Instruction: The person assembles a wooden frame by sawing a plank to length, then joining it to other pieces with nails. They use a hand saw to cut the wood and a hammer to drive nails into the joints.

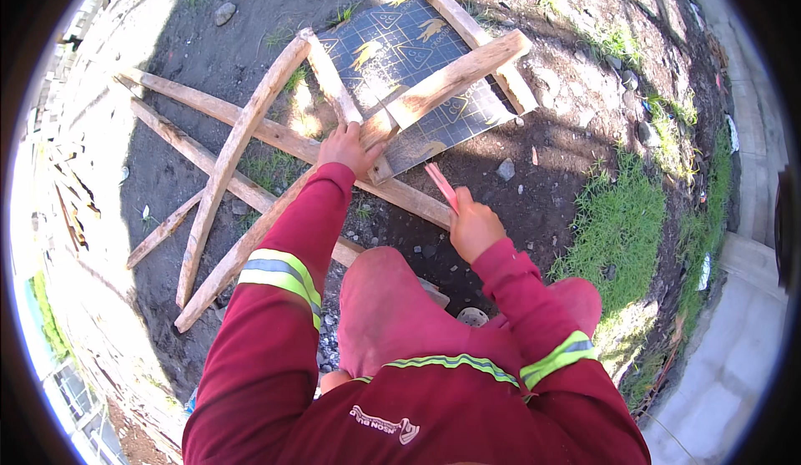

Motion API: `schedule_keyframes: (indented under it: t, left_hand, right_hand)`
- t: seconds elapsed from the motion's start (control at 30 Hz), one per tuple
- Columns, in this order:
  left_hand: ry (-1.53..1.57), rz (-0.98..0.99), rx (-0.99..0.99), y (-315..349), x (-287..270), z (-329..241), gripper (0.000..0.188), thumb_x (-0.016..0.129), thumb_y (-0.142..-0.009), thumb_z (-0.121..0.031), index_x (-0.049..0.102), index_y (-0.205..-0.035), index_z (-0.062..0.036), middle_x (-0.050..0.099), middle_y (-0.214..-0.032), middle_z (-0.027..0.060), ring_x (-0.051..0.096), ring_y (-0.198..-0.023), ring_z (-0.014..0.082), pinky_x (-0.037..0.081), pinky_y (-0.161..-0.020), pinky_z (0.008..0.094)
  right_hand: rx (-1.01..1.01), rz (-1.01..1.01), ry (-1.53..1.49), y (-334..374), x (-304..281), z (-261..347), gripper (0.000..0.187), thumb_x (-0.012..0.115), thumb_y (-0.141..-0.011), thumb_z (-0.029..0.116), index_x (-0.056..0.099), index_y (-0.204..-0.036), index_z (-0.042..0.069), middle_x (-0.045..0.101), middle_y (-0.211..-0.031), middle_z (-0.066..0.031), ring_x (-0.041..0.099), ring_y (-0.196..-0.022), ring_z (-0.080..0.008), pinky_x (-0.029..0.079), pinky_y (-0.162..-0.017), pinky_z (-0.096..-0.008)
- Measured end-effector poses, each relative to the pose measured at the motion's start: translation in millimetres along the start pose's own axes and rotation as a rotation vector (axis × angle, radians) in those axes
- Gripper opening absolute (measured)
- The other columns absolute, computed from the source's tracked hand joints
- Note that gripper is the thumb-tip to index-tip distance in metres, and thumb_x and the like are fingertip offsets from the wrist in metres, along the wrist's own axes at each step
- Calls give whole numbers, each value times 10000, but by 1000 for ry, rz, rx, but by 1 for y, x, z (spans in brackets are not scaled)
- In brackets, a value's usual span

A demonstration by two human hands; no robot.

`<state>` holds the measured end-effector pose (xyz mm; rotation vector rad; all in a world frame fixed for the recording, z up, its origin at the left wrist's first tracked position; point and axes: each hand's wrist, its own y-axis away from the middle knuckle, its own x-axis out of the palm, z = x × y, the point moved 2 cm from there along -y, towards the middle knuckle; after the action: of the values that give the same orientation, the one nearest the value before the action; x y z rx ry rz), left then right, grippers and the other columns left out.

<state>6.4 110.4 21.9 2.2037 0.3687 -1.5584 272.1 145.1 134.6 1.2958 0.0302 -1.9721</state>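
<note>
Single view only, head-worn fisheye, left of pair. Looks steeply down from above person's chest onto dirt ground. Own red sleeves enter from lower edge; left hand and right hand sit near centre, close to lens. Wooden poles and dark patterned sheet fill upper middle, farther off. Straight edges bow toward rim; black vignette rings frame. Grass and concrete edge at right. No second view, so no overlap.

Dark bare soil carries crossed rough wooden poles, a patterned dark panel, scattered stones and grass patches.
</note>
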Motion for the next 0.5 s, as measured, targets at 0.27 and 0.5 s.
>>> schedule_keyframes:
  t: [0.27,0.5]
  left_hand:
    - [-11,20,3,-1,2,1,614,622,-829,-570,550,-1062,-7,593,-1069,220,598,-1024,376,499,-846,453]
    - [3,26,-13,-2,0,0,604,651,-811,-548,554,-1027,8,596,-1068,239,596,-1016,397,492,-850,465]
  right_hand:
    - [115,65,-31,71,-21,-20,224,595,-882,144,473,-1037,37,639,-780,-251,632,-742,-456,496,-640,-539]
    - [-18,-12,-50,-15,-2,9,210,498,-914,157,477,-1057,4,643,-831,-302,649,-778,-469,532,-691,-520]
